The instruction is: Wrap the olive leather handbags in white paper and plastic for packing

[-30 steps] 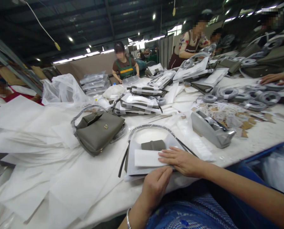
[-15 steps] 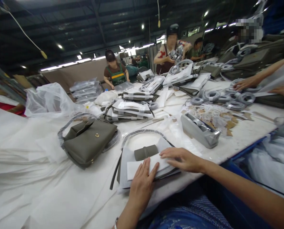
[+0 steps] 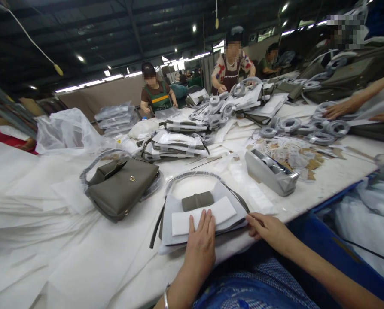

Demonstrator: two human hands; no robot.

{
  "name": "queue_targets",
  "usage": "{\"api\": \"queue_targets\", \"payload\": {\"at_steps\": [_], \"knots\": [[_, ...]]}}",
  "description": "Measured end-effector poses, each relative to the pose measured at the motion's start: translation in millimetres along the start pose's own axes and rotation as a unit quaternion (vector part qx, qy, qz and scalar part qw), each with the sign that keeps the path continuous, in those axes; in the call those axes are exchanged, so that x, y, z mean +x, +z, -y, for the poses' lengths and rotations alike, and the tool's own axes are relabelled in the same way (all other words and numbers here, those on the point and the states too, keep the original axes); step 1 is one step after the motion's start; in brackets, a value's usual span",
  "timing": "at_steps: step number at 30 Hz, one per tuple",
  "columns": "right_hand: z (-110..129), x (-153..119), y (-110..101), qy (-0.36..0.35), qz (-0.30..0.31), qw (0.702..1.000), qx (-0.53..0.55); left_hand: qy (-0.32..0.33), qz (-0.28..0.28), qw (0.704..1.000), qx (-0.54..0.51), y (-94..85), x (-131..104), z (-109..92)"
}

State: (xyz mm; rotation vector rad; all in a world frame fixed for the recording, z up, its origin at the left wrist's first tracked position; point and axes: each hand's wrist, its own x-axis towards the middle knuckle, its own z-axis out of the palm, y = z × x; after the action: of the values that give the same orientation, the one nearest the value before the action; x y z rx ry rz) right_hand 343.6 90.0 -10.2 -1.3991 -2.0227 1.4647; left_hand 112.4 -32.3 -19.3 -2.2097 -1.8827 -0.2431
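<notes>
In front of me an olive handbag (image 3: 197, 201) lies flat, mostly covered by thin white paper, with its wrapped handle (image 3: 192, 174) arched away from me. A white foam strip (image 3: 222, 211) rests across the paper. My left hand (image 3: 201, 240) presses flat on the strip, fingers stretched out. At the bag's right corner my right hand (image 3: 271, 231) has its thumb and finger pinched on the end of a thin dark strap (image 3: 239, 198); its other fingers are curled under. Another strap (image 3: 156, 227) hangs along the left side.
A second olive handbag (image 3: 124, 184) lies to the left on white sheets. A grey tape dispenser (image 3: 271, 174) stands at right, near wrapped rings (image 3: 288, 124) and scraps. Stacked bags (image 3: 179, 146) lie behind. Co-workers stand across the table; another person's hands (image 3: 343, 108) are at far right.
My right hand has moved off the foam strip, down and right to the bag's right corner, and now pinches the strap there. My left hand stays on the strip.
</notes>
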Motion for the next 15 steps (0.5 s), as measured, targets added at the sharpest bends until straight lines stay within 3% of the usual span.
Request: {"api": "queue_targets", "payload": {"at_steps": [4,7,11,15], "knots": [[-3.4,-3.7,15.5,0.063,-0.029,0.968,0.241,-0.011,-0.005,1.000,-0.026,-7.7,1.5,-3.2],[11.0,-10.6,20.9,0.049,-0.019,0.936,0.347,-0.018,-0.038,0.998,-0.036,-7.6,0.8,-3.2],[38.6,-19.3,23.9,-0.008,-0.014,0.916,0.401,-0.040,-0.116,0.992,-0.021,3.1,0.4,2.5],[50.4,-21.3,22.9,-0.047,-0.034,0.918,0.392,-0.044,-0.156,0.987,-0.018,5.7,0.9,12.9]]}}
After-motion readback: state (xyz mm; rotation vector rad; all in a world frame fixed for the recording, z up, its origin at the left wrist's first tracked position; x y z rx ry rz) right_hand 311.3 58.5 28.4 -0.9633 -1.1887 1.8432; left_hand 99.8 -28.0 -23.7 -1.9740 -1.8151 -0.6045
